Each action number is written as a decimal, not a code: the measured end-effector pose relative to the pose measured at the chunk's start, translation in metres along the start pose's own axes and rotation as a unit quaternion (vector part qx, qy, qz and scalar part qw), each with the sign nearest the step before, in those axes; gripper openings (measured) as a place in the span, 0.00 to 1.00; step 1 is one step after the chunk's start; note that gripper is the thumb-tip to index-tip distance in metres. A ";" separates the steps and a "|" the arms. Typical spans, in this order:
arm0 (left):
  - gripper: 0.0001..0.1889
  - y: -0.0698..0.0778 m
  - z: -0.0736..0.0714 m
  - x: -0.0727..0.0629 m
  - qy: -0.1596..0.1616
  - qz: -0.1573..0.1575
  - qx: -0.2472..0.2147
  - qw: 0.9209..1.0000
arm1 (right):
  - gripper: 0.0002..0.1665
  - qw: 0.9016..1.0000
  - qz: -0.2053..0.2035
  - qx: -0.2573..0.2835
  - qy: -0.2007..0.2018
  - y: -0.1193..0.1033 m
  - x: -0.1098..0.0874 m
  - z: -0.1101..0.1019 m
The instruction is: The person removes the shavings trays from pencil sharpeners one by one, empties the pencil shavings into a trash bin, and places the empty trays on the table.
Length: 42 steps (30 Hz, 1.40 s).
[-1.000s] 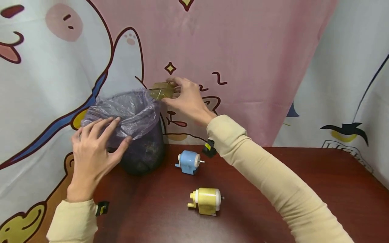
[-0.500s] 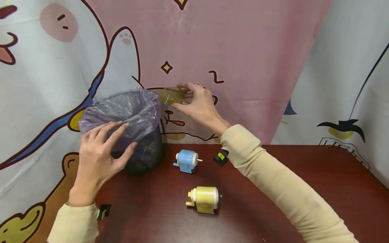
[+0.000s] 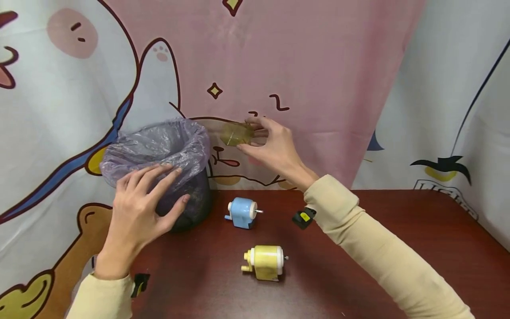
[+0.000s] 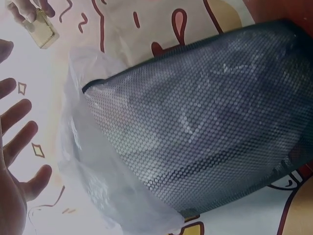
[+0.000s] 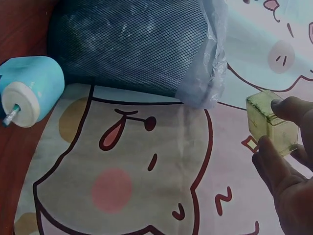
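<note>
My right hand (image 3: pixel 279 148) pinches a small see-through yellow shavings box (image 3: pixel 234 134) between thumb and fingers, in the air right of the bin. Dark residue shows on the box (image 5: pixel 259 115) in the right wrist view. Straight, spread fingers mark my left hand (image 3: pixel 139 208), which overlaps the front of the bin's purple plastic liner (image 3: pixel 197 141) in the head view. In the left wrist view this hand (image 4: pixel 17 147) holds nothing and lies apart from the liner. Below the liner is the dark mesh bin (image 3: pixel 195 197).
A blue crank pencil sharpener (image 3: pixel 241 212) stands right of the bin. Closer to me is a yellow crank pencil sharpener (image 3: pixel 267 263). Both are on the dark red table (image 3: pixel 358 266). A cartoon-print cloth (image 3: pixel 318 79) hangs behind.
My right hand has moved right and slightly down with the shavings box, away from the liner's rim. The left hand has shifted a little right and down, and its fingers have come away from the liner.
</note>
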<state>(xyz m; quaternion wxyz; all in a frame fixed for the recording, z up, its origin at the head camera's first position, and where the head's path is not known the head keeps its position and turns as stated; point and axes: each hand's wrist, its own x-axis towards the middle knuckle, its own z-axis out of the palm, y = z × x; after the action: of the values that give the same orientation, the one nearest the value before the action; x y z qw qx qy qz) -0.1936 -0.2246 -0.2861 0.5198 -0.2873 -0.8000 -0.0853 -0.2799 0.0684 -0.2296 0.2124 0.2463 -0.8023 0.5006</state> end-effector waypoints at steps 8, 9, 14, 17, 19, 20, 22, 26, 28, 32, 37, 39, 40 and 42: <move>0.28 0.013 0.005 -0.001 -0.018 0.010 -0.036 0.999 | 0.32 1.000 0.015 -0.007 0.011 0.005 -0.016 -0.013; 0.28 0.015 0.006 -0.001 -0.018 0.010 -0.040 0.999 | 0.32 1.000 0.016 -0.008 0.011 0.006 -0.018 -0.015; 0.27 0.023 0.009 -0.001 -0.018 0.018 -0.051 0.998 | 0.32 1.000 0.015 -0.011 0.012 0.010 -0.026 -0.023; 0.26 0.029 0.011 -0.002 -0.024 0.025 -0.057 0.998 | 0.33 1.000 0.017 -0.015 0.013 0.013 -0.032 -0.030; 0.26 0.033 0.014 -0.004 -0.030 0.028 -0.063 0.997 | 0.34 1.000 0.021 -0.013 0.011 0.016 -0.036 -0.034; 0.26 0.034 0.015 -0.005 -0.033 0.029 -0.065 0.997 | 0.34 1.000 0.022 -0.012 0.010 0.017 -0.038 -0.036; 0.26 0.037 0.018 -0.007 -0.039 0.031 -0.069 0.996 | 0.35 1.000 0.026 -0.010 0.008 0.020 -0.042 -0.039; 0.27 0.043 0.025 -0.013 -0.056 0.033 -0.075 0.995 | 0.34 1.000 0.027 -0.003 0.009 0.025 -0.050 -0.043; 0.27 0.046 0.028 -0.016 -0.068 0.034 -0.076 0.994 | 0.33 1.000 0.028 -0.002 0.009 0.027 -0.054 -0.046; 0.27 0.051 0.034 -0.022 -0.088 0.041 -0.084 0.992 | 0.33 0.999 0.036 -0.006 0.007 0.033 -0.062 -0.051; 0.27 0.057 0.041 -0.031 -0.104 0.050 -0.097 0.989 | 0.34 0.999 0.044 -0.019 0.006 0.040 -0.072 -0.055; 0.27 0.059 0.042 -0.034 -0.114 0.051 -0.099 0.987 | 0.34 0.998 0.046 -0.041 0.008 0.044 -0.078 -0.056; 0.26 0.060 0.043 -0.036 -0.120 0.050 -0.100 0.986 | 0.34 0.998 0.048 -0.047 0.006 0.046 -0.080 -0.057; 0.26 0.062 0.044 -0.039 -0.130 0.050 -0.101 0.985 | 0.34 0.997 0.052 -0.055 0.003 0.050 -0.086 -0.057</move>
<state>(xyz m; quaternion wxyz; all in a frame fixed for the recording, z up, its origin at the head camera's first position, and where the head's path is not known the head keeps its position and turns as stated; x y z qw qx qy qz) -0.1826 -0.1686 -0.3499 0.3828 -0.3864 -0.8329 -0.1018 -0.2371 0.1548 -0.2912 0.2022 0.1905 -0.8395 0.4669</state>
